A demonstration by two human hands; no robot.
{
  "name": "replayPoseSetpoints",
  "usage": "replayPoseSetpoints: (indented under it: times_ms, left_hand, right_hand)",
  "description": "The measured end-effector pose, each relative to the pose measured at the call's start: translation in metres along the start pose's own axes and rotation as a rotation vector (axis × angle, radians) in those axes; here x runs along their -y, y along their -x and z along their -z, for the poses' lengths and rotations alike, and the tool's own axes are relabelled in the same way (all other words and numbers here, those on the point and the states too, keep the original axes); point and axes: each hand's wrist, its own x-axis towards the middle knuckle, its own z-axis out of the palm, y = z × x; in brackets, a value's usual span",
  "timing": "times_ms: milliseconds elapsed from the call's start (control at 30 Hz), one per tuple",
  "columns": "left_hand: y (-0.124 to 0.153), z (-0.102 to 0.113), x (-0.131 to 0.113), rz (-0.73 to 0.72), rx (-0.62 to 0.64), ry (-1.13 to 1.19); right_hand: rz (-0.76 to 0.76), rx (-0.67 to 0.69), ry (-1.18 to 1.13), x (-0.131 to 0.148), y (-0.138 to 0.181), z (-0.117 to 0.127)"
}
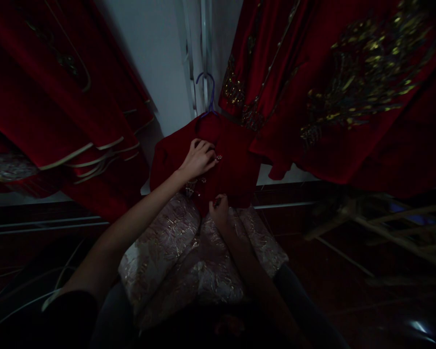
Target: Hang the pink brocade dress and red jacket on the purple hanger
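Observation:
A small red dress [236, 145] hangs in front of me on a purple hanger [212, 94], its lower part a pale, shiny brocade skirt [160, 232]. My left hand [199, 159] lies on the red front, fingers bent and fingertips pressed together beside a small sparkling ornament [219, 157]. Beneath that hand, a beaded trim [191, 187] shows on the cloth. Lower down, near where the red cloth meets the brocade, my right hand [220, 209] is closed, fingers curled in. What its fingertips hold is too dark to make out.
Larger red garments with pale edging [80, 155] hang at the left. More red garments with gold sequins [378, 63] hang at the right. A pale wall [152, 53] stands behind. A slatted wooden frame [385, 228] is at the right, above the dark floor [330, 281].

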Motion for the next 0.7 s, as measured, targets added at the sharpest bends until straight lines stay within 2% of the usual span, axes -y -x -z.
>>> replayPoseSetpoints:
  times_ms: [133,267,400,533,633,700]
  left_hand:
    - [-0.001,0.000,0.002,-0.002,-0.021,0.097]
    - [0.001,0.001,0.002,0.051,-0.057,0.386]
    - [0.003,0.001,0.005,0.126,-0.081,0.630]
    - [0.005,-0.003,0.010,0.061,-0.033,0.476]
    - [0.010,-0.006,0.018,0.128,0.012,0.306]
    - [0.017,-0.008,0.029,0.181,0.067,0.229]
  right_hand:
    - [0.026,-0.019,0.003,0.005,0.000,0.002]
    - [0.113,-0.020,0.016,0.012,0.000,0.003]
    - [0.128,-0.006,0.022,0.015,0.000,0.004]
    - [0.159,0.013,-0.003,0.016,0.004,0.007]
    - [0.166,-0.037,-0.063,0.028,0.001,0.015]
    - [0.129,-0.112,-0.121,0.049,-0.013,0.021]
